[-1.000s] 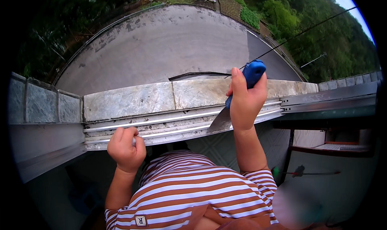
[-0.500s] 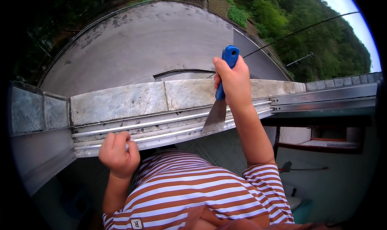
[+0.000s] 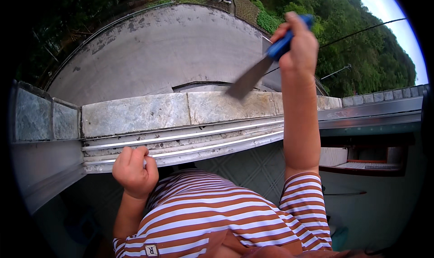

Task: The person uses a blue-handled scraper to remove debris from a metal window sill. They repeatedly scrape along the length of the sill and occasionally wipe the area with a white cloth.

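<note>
Clearly wrapped round the blue handle [image 3: 281,46], the fingers of the right hand [image 3: 302,50] grip the scraper [image 3: 251,78], whose long axis slants down and leftward from them, its blade end seen against the outer edge of the stone sill [image 3: 135,114], touching or apart I cannot tell. Nearer the body than that sill runs the grooved window track [image 3: 217,138], and the left hand [image 3: 134,172], curled into a fist at its inner edge, whether around anything I cannot tell, is the closer to it.

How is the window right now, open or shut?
Open: the right forearm crosses the metal tracks and stone ledge, so the right hand and blue scraper are outside.
</note>
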Action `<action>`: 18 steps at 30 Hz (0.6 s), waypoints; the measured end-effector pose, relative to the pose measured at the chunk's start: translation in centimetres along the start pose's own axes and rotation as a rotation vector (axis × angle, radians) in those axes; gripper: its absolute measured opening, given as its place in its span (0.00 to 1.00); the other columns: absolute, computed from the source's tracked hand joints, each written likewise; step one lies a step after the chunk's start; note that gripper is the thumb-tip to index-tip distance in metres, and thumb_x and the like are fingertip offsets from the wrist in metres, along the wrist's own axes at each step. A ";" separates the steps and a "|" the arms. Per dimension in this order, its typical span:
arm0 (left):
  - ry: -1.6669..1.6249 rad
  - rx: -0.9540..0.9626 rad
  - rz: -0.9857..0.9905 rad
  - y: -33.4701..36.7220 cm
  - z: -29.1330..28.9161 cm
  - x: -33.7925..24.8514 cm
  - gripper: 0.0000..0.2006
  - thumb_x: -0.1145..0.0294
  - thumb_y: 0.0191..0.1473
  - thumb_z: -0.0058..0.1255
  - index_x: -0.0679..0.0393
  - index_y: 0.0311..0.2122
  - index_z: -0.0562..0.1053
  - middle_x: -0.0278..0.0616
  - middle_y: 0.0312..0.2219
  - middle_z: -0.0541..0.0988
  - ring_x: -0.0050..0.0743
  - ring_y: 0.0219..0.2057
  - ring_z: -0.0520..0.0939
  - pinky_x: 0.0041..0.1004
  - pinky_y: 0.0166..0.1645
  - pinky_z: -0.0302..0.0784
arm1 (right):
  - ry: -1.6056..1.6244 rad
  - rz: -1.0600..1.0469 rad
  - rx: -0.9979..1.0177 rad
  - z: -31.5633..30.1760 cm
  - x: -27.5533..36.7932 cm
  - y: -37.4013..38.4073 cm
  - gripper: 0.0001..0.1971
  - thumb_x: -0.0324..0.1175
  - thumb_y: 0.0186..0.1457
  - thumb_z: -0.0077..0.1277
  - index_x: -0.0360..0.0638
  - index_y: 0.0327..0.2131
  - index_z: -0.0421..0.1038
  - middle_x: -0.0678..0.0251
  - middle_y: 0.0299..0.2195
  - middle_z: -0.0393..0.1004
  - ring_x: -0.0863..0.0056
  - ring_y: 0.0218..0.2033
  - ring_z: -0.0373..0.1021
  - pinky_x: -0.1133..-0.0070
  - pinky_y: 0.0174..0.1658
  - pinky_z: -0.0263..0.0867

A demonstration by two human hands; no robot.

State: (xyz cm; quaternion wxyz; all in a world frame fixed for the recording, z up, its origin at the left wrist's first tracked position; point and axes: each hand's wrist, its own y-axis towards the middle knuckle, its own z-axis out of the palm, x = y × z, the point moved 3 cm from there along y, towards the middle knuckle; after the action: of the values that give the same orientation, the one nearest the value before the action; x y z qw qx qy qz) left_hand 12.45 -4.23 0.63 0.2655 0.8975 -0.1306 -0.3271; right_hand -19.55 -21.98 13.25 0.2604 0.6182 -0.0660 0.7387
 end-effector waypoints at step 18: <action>-0.014 0.021 -0.042 -0.2 0.2 -0.1 0.06 0.83 0.36 0.48 0.60 0.24 0.72 0.44 0.18 0.67 0.45 0.17 0.69 0.35 0.21 0.62 | -0.023 -0.541 -0.064 -12.5 6.7 -19.0 0.10 0.29 0.53 0.51 0.46 0.33 0.57 0.66 0.20 0.63 0.79 0.16 0.61 0.80 0.19 0.65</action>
State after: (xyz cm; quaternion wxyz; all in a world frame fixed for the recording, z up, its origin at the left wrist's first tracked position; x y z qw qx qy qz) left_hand 12.27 -4.06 0.42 0.2479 0.9005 -0.1170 -0.3376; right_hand -22.38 1.58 12.49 0.4670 0.6131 0.0752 0.6327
